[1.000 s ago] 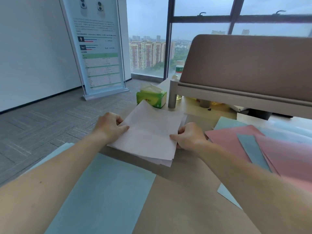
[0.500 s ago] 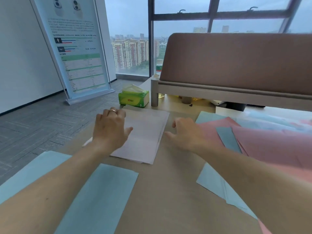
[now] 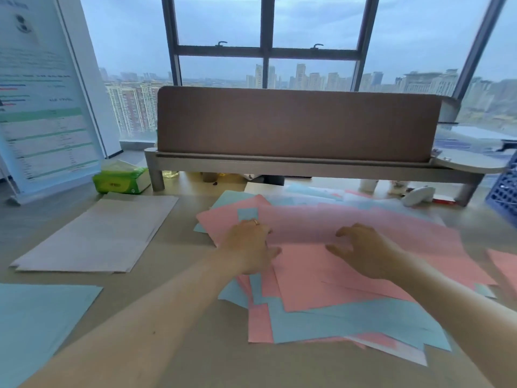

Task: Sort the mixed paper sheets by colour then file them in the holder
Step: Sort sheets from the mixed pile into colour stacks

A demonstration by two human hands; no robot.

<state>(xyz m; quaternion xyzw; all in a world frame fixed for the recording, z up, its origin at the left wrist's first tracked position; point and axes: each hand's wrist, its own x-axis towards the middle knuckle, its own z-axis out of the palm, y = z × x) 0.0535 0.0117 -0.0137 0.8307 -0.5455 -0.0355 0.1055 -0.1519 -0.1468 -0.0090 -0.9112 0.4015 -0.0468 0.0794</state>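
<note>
We have both grips over the mixed pile of pink and blue sheets on the desk. The right grip is spread wide, fingers loosely curved, fingertips touching the top pink sheet, holding nothing. The left grip rests on the pile beside it. Its fingers are hidden behind the knuckles, so we cannot tell whether it pinches paper. Left of the left grip lies the white stack. Nearer us is the blue stack.
</note>
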